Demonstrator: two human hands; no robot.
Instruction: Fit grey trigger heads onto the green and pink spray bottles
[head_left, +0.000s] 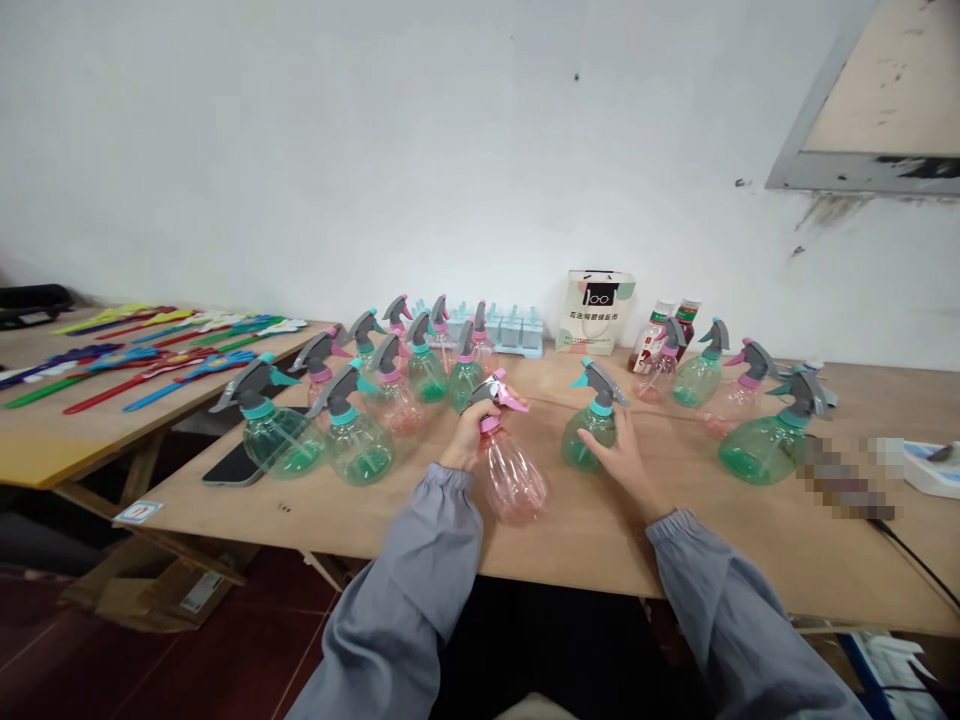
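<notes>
1. At the far left, a second desk carried rows of long, brightly coloured plastic sticks lying flat.
2. A cardboard box sat on the red floor beneath the gap between the two desks.
3. A dark phone lay flat at the left edge of the main desk, a wide sheet of pale wood.
4. Just beside the phone stood a cluster of spray bottles, clear green and clear pink, with grey triggers.
5. The left hand, in a grey sleeve, was closed round the neck of a pink spray bottle. That bottle leaned over near the middle of the desk, its base toward the wearer.
6. Behind, by the white wall, rested a light blue ice-pop mould.
7. The right hand had its fingers spread against the side of a green spray bottle, which stood upright just beside the pink one.
8. A printed paper bag stood against the wall, with two drink bottles next to it.
9. Further right was a second group of spray bottles.
10. A white device sat at the far right edge.
</notes>
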